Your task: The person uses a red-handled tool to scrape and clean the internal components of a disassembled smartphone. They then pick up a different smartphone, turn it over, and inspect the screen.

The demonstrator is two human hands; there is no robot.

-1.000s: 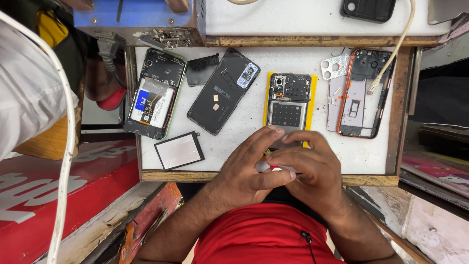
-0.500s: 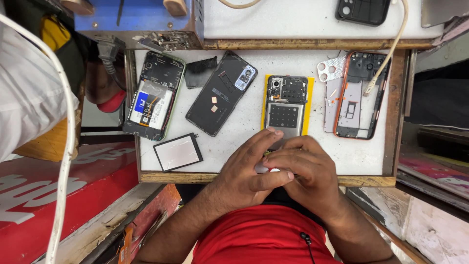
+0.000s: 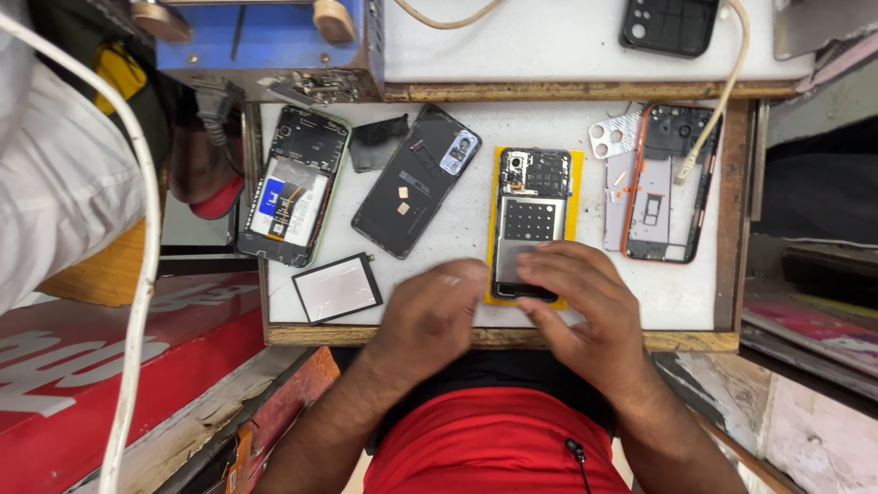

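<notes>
An opened black phone point(image 3: 532, 206) lies face down on a yellow mat point(image 3: 576, 183) at the middle of the white work board point(image 3: 421, 270). My right hand point(image 3: 581, 306) rests on the phone's near end, fingers spread over its grey lower plate and thumb at its bottom edge. My left hand point(image 3: 430, 316) sits just left of the mat with fingers curled under, fingertips at the phone's lower left corner. Whatever is inside those curled fingers is hidden.
On the board are a green-framed opened phone point(image 3: 293, 183), a black back cover point(image 3: 416, 178), a white-faced flat panel point(image 3: 337, 288), and an orange-framed phone shell point(image 3: 660, 183) with a beige cable point(image 3: 722, 101) plugged in. A blue box point(image 3: 265, 37) stands behind. A person's white sleeve point(image 3: 55, 174) is at left.
My hands were pressed together at the board's front edge around something small and white. They have parted and moved forward, the right one onto the phone's lower end.
</notes>
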